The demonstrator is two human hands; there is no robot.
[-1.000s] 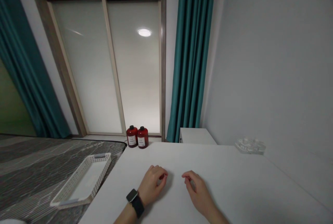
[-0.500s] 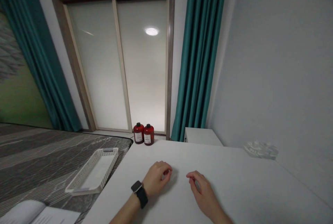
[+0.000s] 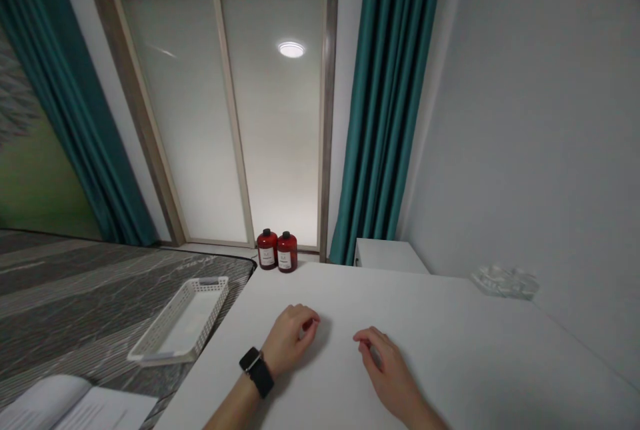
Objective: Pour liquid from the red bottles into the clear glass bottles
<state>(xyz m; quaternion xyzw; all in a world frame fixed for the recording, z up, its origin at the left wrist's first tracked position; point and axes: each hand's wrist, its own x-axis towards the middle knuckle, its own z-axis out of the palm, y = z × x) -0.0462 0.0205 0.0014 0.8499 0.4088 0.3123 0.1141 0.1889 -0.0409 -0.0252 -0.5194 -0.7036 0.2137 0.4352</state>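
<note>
My left hand (image 3: 291, 338), with a black watch (image 3: 257, 371) on its wrist, rests on the white table (image 3: 420, 323). Its fingers curl in and the thumb tip lies close to them; nothing shows in its grasp. To its right, across a short stretch of tabletop, my right hand (image 3: 387, 367) is bent the same way, thumb near the index fingertip, also holding nothing. Two red bottles with black caps and white labels, a left bottle (image 3: 267, 250) and a right bottle (image 3: 287, 253), stand side by side at the table's far left corner, beyond my left hand.
Left of the table, a white plastic basket (image 3: 183, 323) lies on a grey patterned surface (image 3: 110, 297), with an open book (image 3: 80, 407) nearer to me. A clear crumpled item (image 3: 505, 282) lies at the table's right, against the wall. A white cabinet (image 3: 390, 255) stands behind the table.
My left hand has shifted slightly left, widening the gap between my hands. My right hand has barely moved. The view has tilted down a little.
</note>
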